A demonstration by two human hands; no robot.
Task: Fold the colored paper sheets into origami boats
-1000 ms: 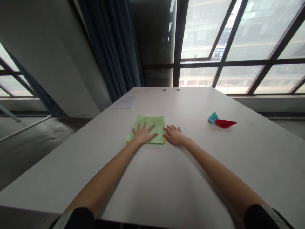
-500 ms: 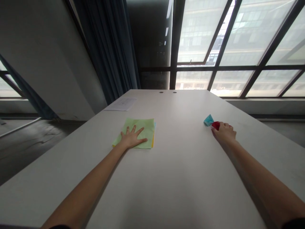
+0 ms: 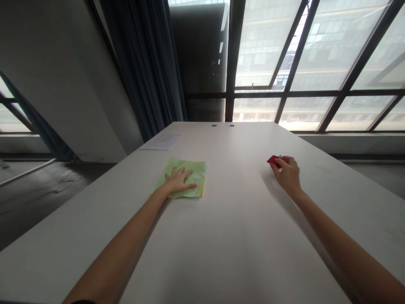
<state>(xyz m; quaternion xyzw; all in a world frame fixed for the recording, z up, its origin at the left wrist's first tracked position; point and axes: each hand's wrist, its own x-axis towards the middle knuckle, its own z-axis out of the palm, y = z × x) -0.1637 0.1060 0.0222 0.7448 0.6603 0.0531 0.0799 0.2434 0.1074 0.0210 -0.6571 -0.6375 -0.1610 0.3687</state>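
Note:
My left hand (image 3: 177, 180) lies flat, fingers stretched out, on a green sheet of paper (image 3: 196, 174) that tops a thin stack with yellow and blue edges showing. My right hand (image 3: 287, 172) is far to the right, fingers pinched on a red folded paper piece (image 3: 272, 159) held just above the white table (image 3: 228, 236). A sliver of a blue folded paper piece (image 3: 280, 156) peeks out behind the red one, mostly hidden by my fingers.
A white printed sheet (image 3: 162, 142) lies at the table's far left edge. Two small round holes (image 3: 222, 125) sit near the far edge. Beyond are a dark curtain (image 3: 145, 67), a grey wall and large windows.
My right hand left the green stack, crossed to the right and closed on the red folded piece, lifting it. The left hand stayed on the green paper.

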